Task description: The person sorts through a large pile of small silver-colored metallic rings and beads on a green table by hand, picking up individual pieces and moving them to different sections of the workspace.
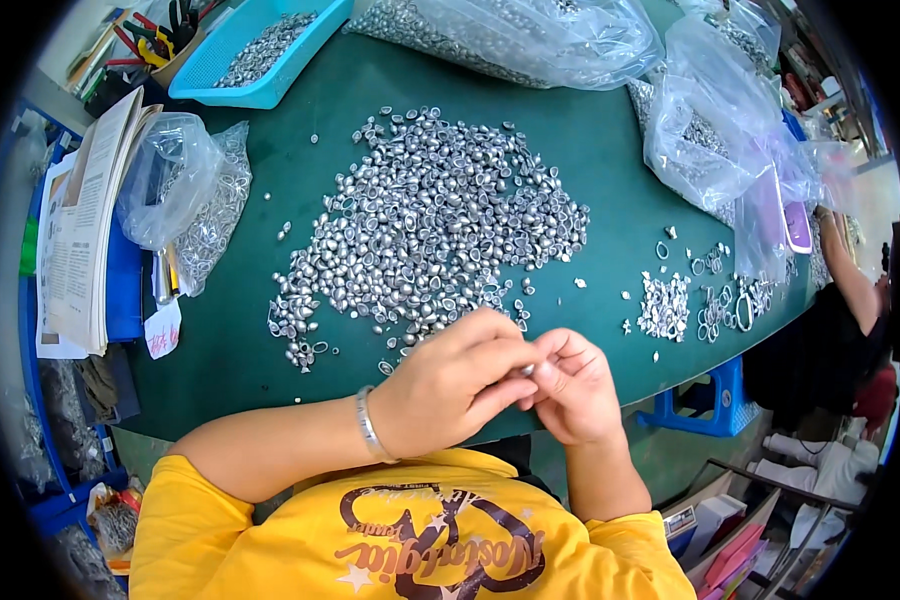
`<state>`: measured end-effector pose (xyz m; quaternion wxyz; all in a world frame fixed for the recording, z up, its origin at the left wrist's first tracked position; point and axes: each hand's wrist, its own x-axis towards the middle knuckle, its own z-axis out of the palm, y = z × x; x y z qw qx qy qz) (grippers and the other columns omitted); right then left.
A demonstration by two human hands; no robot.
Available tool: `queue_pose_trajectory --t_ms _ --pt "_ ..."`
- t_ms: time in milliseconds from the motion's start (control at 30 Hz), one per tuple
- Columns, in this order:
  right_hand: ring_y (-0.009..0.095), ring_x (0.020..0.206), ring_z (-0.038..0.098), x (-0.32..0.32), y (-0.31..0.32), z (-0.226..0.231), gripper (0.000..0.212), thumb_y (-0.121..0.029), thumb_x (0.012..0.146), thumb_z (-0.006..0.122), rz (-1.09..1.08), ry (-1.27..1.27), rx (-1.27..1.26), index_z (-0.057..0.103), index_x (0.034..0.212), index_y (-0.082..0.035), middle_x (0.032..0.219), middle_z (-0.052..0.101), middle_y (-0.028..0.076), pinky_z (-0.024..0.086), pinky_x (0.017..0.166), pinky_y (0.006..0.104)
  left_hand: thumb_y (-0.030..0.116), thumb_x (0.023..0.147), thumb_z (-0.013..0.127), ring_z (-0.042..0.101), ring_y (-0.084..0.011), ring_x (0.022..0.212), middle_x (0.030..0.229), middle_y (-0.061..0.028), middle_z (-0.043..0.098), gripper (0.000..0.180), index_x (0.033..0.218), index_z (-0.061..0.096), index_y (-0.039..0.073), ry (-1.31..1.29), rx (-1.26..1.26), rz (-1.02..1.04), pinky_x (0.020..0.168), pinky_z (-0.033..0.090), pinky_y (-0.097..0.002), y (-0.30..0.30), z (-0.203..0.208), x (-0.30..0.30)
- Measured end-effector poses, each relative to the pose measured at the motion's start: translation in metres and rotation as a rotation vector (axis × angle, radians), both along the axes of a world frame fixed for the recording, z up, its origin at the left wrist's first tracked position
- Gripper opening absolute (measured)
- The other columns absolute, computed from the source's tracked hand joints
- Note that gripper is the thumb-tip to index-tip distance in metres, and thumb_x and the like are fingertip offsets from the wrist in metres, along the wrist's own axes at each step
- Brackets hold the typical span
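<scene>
Close to the table's front edge, my left hand [452, 380] and my right hand [576, 392] meet, their fingertips pinched together. Between them shows a bit of a small silver metal piece [527, 370]; the fingers hide most of it. Both hands appear closed on this piece. Just beyond them spreads a big heap of small silver metal pieces [430, 215], rounded and hollow like little cups. A few loose ones lie near my left hand, by the wrist with a silver bangle [370, 425].
On the green tabletop [610, 140], small piles of metal parts [663, 305] and rings [715, 310] lie at right. A blue basket [260, 50], clear bags of parts [520, 40] and papers [95, 220] line the edges. A blue stool [705, 400] and another person [820, 330] are at right.
</scene>
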<state>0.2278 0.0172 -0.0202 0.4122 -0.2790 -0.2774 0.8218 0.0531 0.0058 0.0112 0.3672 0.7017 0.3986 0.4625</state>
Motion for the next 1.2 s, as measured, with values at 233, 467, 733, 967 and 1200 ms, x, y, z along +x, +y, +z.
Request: queue_pose_trajectory --t_ms 233,467,733,967,1200 --pt "0.01 0.062 0.055 0.017 0.005 0.008 0.005 0.002 0.078 0.059 -0.334 -0.811 0.571 0.059 0.083 0.002 0.077 0.061 0.007 0.044 0.054 0.0193 -0.005 0.076 0.058 0.059 -0.0141 0.07 0.083 -0.009 0.059 0.014 0.089 0.058 -0.002 -0.176 -0.366 0.122 0.061 0.049 -0.0221 0.002 -0.009 -0.016" --pt "0.024 0.065 0.053 0.011 0.012 0.003 0.016 0.004 0.067 0.064 -0.199 -1.23 1.113 0.06 0.081 -0.002 0.076 0.053 0.01 0.044 0.056 0.0287 0.002 0.082 0.052 0.053 -0.0081 0.062 0.078 -0.0037 0.056 0.012 0.094 0.054 -0.001 -0.727 -0.866 0.217 0.055 0.045 -0.0186 -0.002 -0.004 -0.04" --pt "0.014 0.068 0.055 0.019 0.009 -0.001 0.007 0.0 0.083 0.052 -0.19 -0.397 0.221 0.057 0.086 0.004 0.085 0.056 0.008 0.047 0.057 0.0213 0.0 0.07 0.063 0.052 -0.0193 0.06 0.072 -0.0059 0.048 0.012 0.079 0.057 0.004 0.325 -0.017 -0.027 0.053 0.043 -0.027 0.008 -0.012 -0.008" --pt "0.017 0.07 0.057 0.024 0.006 -0.008 0.014 -0.008 0.084 0.053 -0.082 0.057 -0.082 0.055 0.091 0.004 0.087 0.058 0.012 0.049 0.057 0.0247 0.0 0.069 0.058 0.053 -0.0257 0.065 0.073 -0.0098 0.046 0.008 0.074 0.054 0.004 0.523 0.067 -0.076 0.055 0.044 -0.0329 0.021 -0.021 0.014" --pt "0.011 0.053 0.049 0.023 0.017 0.007 0.005 -0.002 0.079 0.057 -0.119 -0.597 0.36 0.058 0.083 0.0 0.073 0.055 0.005 0.036 0.043 0.0218 -0.004 0.08 0.053 0.053 -0.0091 0.074 0.09 -0.0072 0.052 0.007 0.085 0.051 0.0 -0.2 -0.692 -0.009 0.061 0.045 -0.0197 0.013 -0.002 -0.014"
